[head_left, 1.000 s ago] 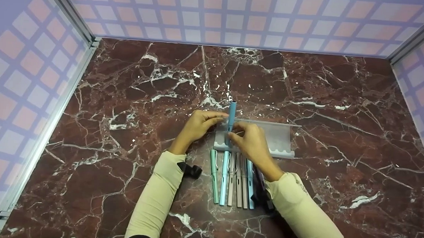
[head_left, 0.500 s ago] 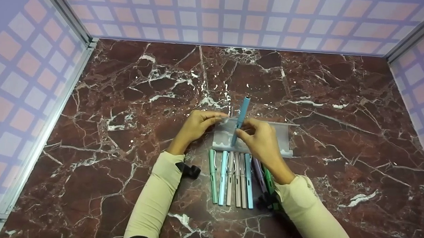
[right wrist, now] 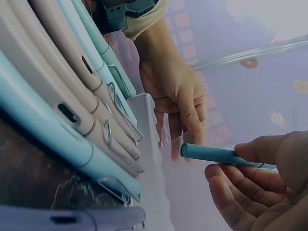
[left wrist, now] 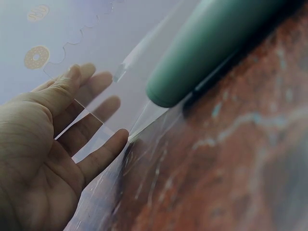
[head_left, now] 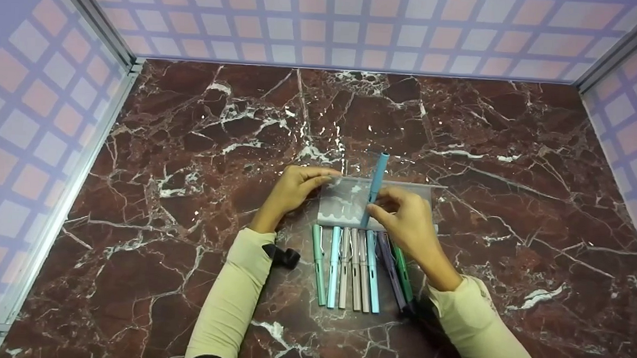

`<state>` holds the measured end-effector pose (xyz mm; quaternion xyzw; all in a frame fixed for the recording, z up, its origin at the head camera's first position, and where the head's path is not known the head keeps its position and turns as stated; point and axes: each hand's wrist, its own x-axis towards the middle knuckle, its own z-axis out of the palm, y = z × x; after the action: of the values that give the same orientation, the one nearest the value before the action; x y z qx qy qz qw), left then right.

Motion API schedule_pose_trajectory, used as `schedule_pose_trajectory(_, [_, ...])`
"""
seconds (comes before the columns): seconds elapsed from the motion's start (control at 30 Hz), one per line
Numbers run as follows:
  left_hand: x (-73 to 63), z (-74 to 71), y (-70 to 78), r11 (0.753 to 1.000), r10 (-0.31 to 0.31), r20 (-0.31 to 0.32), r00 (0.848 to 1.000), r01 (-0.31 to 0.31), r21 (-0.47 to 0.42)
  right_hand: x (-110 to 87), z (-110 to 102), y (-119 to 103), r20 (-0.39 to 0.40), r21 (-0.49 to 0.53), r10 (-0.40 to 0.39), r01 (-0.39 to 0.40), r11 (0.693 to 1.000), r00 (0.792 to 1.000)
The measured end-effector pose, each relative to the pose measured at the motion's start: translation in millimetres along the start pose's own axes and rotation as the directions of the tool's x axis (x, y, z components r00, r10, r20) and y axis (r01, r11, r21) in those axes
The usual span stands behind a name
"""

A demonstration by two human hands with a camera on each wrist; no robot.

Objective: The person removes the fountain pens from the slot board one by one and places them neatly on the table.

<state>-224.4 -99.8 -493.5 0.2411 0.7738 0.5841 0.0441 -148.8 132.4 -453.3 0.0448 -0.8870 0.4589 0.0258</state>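
My right hand pinches a blue pen between thumb and fingers. The pen stands nearly upright, tilted a little right at the top, with its lower end at the scalloped front rail of a clear plastic pen stand. At the stand's left end, my left hand grips its transparent panel. In the left wrist view the thumb lies on one side of this panel and fingers show through it. In the right wrist view the blue pen points toward the left hand, apart from it.
Several capped pens lie side by side before the stand: a pale green pen, light blue ones, taupe ones, a purple pen and a green pen. Patterned panels border the marbled table.
My right hand has carried the blue pen rightward along the stand, from near the left hand to about its middle. The purple and green pens have come into view. The left hand keeps its place.
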Motion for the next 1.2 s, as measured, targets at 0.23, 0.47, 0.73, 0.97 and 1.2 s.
schedule_pose_trajectory(0.23, [0.7, -0.4, 1.0, 1.000, -0.012, 0.000, 1.000, 0.012, -0.013, -12.9, -13.7, 10.5, 0.016, 0.004, 0.041, -0.041, 0.999, 0.999])
schedule_pose_trajectory(0.47, [0.7, -1.7, 3.7, 1.000, -0.012, -0.002, 1.000, 0.012, 0.002, -26.1, -24.2, 24.0, 0.023, 0.003, 0.073, -0.073, 0.997, 0.997])
schedule_pose_trajectory(0.73, [4.9, 0.5, -19.2, 1.000, -0.013, -0.003, 1.000, 0.013, -0.018, -39.9, -31.8, 33.1, 0.012, 0.024, 0.116, -0.116, 0.993, 0.993])
schedule_pose_trajectory(0.97, [6.5, 0.1, -31.2, 1.000, -0.001, 0.003, 1.000, 0.001, -0.002, -51.5, -39.3, 38.1, 0.026, 0.036, 0.150, -0.151, 0.988, 0.988])
schedule_pose_trajectory(1.2, [4.8, -0.5, -31.6, 1.000, 0.016, 0.009, 1.000, -0.016, 0.009, -63.2, -43.7, 45.0, 0.036, 0.034, 0.163, -0.164, 0.986, 0.986])
